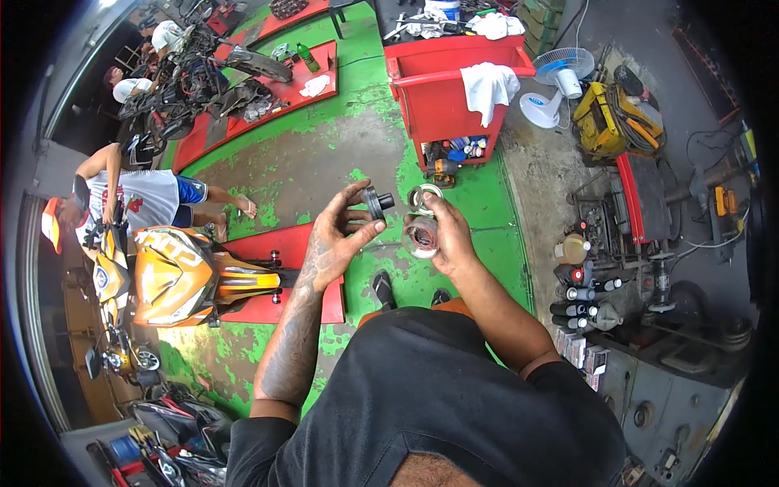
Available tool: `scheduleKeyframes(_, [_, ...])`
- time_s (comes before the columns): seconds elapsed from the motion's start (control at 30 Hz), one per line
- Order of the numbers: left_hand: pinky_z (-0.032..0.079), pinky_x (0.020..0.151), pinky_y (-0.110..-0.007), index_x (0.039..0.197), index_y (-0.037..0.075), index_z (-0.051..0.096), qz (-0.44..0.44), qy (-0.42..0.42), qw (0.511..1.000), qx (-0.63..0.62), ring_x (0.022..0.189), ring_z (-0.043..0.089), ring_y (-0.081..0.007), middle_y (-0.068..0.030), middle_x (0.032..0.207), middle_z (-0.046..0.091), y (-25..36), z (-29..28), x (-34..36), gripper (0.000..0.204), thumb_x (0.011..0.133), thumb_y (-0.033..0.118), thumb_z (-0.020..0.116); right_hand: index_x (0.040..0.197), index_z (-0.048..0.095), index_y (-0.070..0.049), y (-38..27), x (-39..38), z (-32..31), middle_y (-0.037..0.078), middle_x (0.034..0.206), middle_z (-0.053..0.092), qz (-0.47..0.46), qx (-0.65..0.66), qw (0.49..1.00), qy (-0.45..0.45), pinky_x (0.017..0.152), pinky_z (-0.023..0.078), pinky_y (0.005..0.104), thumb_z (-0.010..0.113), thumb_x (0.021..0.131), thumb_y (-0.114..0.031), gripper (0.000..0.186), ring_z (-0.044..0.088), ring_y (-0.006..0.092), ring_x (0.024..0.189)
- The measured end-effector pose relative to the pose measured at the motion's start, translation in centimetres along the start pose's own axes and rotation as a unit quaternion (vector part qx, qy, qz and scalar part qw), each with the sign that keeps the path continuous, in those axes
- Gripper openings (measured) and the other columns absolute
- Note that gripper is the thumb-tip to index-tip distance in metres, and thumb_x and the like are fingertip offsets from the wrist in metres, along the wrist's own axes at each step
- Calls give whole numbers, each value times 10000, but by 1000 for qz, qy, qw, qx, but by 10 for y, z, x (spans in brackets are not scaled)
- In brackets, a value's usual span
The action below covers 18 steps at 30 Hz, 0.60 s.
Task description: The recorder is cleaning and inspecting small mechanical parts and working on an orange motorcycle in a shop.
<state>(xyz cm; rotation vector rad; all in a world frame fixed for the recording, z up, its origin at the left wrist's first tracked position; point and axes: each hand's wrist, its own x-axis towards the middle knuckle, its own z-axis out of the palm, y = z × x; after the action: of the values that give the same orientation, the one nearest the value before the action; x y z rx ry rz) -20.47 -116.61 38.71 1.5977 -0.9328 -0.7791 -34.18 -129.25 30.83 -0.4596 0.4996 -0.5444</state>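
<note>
My left hand point(345, 231) grips a black round part point(375, 203) with a short cylindrical stub sticking out to the right. Just to its right, my right hand point(448, 239) holds two metal pieces: a thin silvery ring point(416, 195) at the top and, below it, a larger hollow round housing point(420, 239) with reddish, greasy material inside. The parts in the two hands are apart, held in the air above the worn green floor point(406, 284).
An orange scooter point(174, 276) stands on a red lift at left beside a person point(142, 195). Ahead are a red tool cart point(434, 97), cordless drill point(442, 170) and fan point(556, 89). Motorcycles point(219, 73) occupy the upper left. Bottles point(584, 300) and machinery line the right.
</note>
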Motion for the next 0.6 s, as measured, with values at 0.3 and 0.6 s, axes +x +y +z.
scheduleKeyframes(0.3, [519,867,-319,1411,13,391,-116,-1,944,-310,1026,599,-183,-152,1233,578,-29,17,-9,662,854,156,719,971,587,-54,-26,-4,16,-25,712,571,-79,-378,919,-78,481,401,204,699,882,-175,187,519,26,590])
scheduleKeyframes(0.6, [529,850,-316,1392,-5,412,-151,17,948,-279,1012,616,-202,-171,1182,600,-58,22,-10,641,855,160,721,1083,577,-23,-1,2,4,33,948,630,-58,-444,894,-32,639,492,265,546,972,-302,302,611,122,763])
